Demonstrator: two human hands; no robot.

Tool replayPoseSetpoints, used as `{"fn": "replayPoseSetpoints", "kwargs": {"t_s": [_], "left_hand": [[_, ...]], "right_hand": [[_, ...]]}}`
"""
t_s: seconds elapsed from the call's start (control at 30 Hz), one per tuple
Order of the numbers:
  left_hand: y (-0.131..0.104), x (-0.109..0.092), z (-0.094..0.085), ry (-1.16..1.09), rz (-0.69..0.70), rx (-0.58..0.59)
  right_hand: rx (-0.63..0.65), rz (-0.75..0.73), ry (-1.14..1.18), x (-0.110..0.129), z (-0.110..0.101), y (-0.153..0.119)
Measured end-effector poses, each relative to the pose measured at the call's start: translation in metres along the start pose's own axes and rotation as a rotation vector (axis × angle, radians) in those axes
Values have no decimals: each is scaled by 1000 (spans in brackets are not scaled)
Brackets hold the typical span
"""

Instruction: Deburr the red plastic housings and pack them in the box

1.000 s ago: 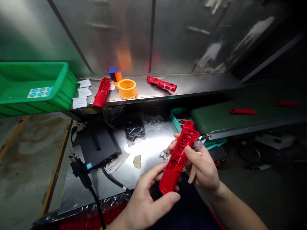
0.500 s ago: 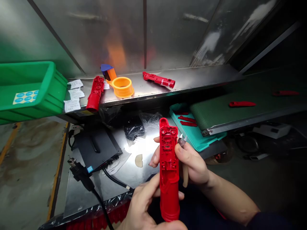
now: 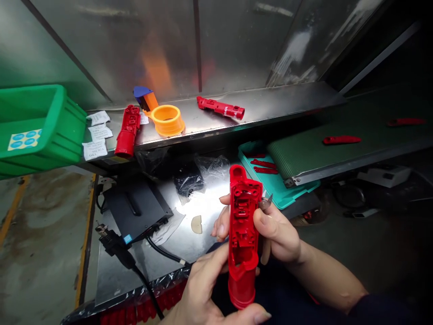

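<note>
A red plastic shell [image 3: 241, 246] is held in front of the teal tray [image 3: 280, 197], to its left. Its bottom end is gripped by the fingers of the left hand [image 3: 205, 289]. Its top part is held by the fingers of the right hand [image 3: 282, 235], where small cutters [image 3: 265, 204] are gripped too. Thin red pieces [image 3: 265, 170] are kept in the tray.

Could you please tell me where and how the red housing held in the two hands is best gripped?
I'd probably take the red housing by its narrow, rounded upper end, coming from the far side: that end sticks out free, while the left hand holds the lower tube and the right hand, with the cutters, is around the middle.
</note>
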State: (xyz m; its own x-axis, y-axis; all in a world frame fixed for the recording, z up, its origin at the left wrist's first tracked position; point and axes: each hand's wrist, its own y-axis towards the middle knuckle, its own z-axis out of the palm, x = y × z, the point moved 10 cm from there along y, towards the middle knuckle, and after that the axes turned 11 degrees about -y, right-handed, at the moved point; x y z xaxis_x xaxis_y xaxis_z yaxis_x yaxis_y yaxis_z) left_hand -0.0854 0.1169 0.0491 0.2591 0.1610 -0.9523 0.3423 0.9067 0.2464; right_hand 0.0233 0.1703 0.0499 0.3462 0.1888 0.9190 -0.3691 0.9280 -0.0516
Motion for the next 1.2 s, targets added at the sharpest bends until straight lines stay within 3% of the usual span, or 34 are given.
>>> {"fn": "replayPoseSetpoints", "kwargs": {"t_s": [0.1,0.2,0.27,0.33,0.43,0.53,0.8,1.03,1.2], "left_hand": [[-6,0,-8,163,44,-71],[-2,2,-11,308,3,-129],[3,4,-14,372,-50,-167],[7,0,-18,426,-28,-235],[8,-7,-22,463,78,-306],[4,-3,-26,479,125,-348],[-3,-15,-16,562,278,-463],[-1,1,-19,627,63,-381],[-1,-3,-19,611,160,-453]], "right_hand": [[-50,-30,-140,7,-8,0],[-288,-219,-497,39,-29,-10],[-415,-377,-732,66,-31,-25],[-371,-425,-874,79,-20,-30],[-182,-357,-963,78,1,-27],[-137,-344,-1037,79,12,-22],[-166,-368,-1169,79,15,-19],[-252,-454,-1125,79,18,-16],[-322,-487,-959,78,12,-17]]}}
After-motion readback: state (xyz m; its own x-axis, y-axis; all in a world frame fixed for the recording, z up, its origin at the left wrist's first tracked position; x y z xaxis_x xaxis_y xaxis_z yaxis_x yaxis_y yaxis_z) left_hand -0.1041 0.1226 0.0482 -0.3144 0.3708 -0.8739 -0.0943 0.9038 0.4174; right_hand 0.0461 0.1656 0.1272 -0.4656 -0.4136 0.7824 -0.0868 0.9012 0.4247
